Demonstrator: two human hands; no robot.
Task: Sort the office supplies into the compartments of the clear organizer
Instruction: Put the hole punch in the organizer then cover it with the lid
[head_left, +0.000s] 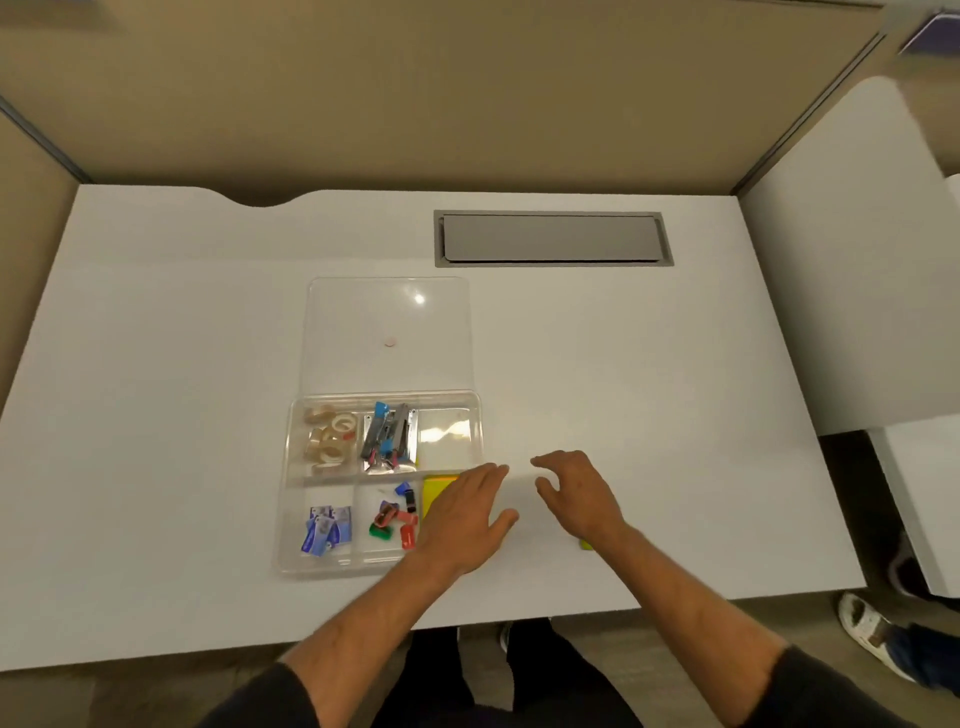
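Our left hand (464, 519) lies flat over the yellow notes (435, 491) in the organizer (291, 519)'s near-right compartment; our right hand (576, 496), loosely spread and empty, hovers just right of it.

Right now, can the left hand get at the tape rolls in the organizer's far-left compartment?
Probably yes. The left hand lies open over the near-right corner of the organizer, whose lid lies open behind it; nothing covers the tape rolls.

A white desk (156, 364) with a curved notch in its far edge and a grey cable hatch (550, 239) near its far right corner stands between tan partition walls (415, 104), with another white surface (857, 286) beside its right edge and brown floor (675, 639) below.
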